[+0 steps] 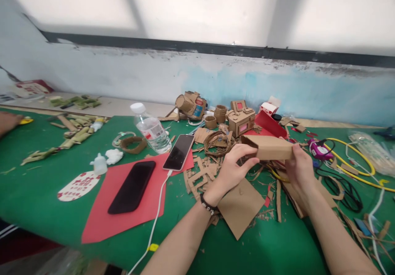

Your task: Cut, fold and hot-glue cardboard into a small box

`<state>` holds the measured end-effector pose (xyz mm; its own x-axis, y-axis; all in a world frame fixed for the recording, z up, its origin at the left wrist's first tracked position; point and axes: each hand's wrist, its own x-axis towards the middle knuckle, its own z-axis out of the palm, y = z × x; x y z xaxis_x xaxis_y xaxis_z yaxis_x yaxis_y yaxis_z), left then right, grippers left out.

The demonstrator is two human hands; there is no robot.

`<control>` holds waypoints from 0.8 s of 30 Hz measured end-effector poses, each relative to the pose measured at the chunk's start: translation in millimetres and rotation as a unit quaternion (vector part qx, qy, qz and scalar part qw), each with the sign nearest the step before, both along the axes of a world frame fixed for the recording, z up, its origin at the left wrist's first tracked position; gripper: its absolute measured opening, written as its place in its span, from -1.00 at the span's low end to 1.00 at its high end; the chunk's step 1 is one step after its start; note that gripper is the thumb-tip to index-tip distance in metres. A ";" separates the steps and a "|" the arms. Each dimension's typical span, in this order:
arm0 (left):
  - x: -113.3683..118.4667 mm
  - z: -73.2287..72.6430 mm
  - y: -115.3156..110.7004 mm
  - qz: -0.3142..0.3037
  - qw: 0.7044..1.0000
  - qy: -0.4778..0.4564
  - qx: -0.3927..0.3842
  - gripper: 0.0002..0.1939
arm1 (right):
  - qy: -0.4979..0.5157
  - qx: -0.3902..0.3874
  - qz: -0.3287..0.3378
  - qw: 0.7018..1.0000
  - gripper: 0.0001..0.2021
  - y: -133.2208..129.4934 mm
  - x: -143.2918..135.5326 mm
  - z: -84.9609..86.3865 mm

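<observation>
A small open-ended cardboard box (pixel 273 148) is held up above the cluttered table between my two hands. My left hand (pixel 239 164) grips its open left end, thumb and fingers at the edges. At the box's right end, my right hand (pixel 298 164) is closed on it, with part of the fingers hidden behind. Below my left hand lies a square cardboard sheet (pixel 241 207), among cut scraps. Farther back stand a cardboard camera model (pixel 242 121) and a second cardboard camera (pixel 191 104) with a round lens.
Two phones, one black (pixel 132 188) and one charging (pixel 179 153), lie on red paper (pixel 95 209). A water bottle (pixel 152 131) stands behind them. Yellow cable (pixel 370 164) and a purple device (pixel 320 149) are at right. Another person's hand (pixel 9 123) shows at far left.
</observation>
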<state>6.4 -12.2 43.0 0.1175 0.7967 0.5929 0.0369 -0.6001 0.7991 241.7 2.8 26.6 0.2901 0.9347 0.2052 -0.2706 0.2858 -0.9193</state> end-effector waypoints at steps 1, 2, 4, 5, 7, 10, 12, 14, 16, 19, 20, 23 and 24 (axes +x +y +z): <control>0.0 0.8 -0.7 -0.005 1.000 -0.013 -0.017 -0.80 | 0.028 -0.012 -0.007 1.000 -0.58 2.4 1.4 1.0; -0.2 1.5 -1.0 0.001 0.999 -0.032 -0.041 -0.77 | 0.056 -0.023 -0.011 0.998 -0.61 4.7 3.3 1.9; -1.3 2.4 0.0 0.034 0.992 -0.083 -0.087 -0.70 | 0.105 -0.034 -0.013 0.994 -0.69 8.6 7.5 2.7; -2.0 2.6 1.3 0.051 0.987 -0.108 -0.104 -0.68 | 0.123 -0.036 -0.012 0.992 -0.71 10.1 9.4 2.5; -3.8 2.7 5.0 0.069 0.979 -0.144 -0.126 -0.63 | 0.147 -0.042 -0.012 0.988 -0.73 12.6 12.3 1.3; -7.7 1.6 11.4 0.087 0.971 -0.176 -0.134 -0.61 | 0.153 -0.046 -0.018 0.987 -0.74 16.0 16.1 -0.4; -11.2 0.3 15.5 0.109 0.967 -0.190 -0.133 -0.60 | 0.155 -0.033 -0.035 0.987 -0.78 18.8 20.9 0.2; -15.9 -0.8 19.4 0.135 0.960 -0.207 -0.129 -0.60 | 0.157 -0.007 -0.053 0.986 -0.81 22.3 28.6 2.0; -22.1 -1.0 23.5 0.168 0.949 -0.237 -0.119 -0.59 | 0.163 0.022 -0.073 0.984 -0.84 26.1 38.9 3.6; -34.6 0.7 30.2 0.227 0.920 -0.302 -0.101 -0.60 | 0.195 0.046 -0.107 0.974 -0.87 31.0 56.0 2.7; -39.1 1.5 32.3 0.243 0.910 -0.322 -0.098 -0.61 | 0.202 0.049 -0.116 0.971 -0.87 32.1 61.5 1.5; -50.1 3.6 37.3 0.267 0.888 -0.362 -0.094 -0.64 | 0.174 0.052 -0.124 0.976 -0.88 33.1 75.0 -2.5; -52.5 4.0 38.4 0.271 0.883 -0.371 -0.093 -0.65 | 0.153 0.051 -0.126 0.979 -0.87 32.8 78.2 -3.3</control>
<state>-46.1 26.2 47.0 -0.6777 0.7077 0.1996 -0.2969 -0.5117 0.8062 319.9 35.6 23.3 0.5717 0.8046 0.1604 -0.4384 0.4649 -0.7692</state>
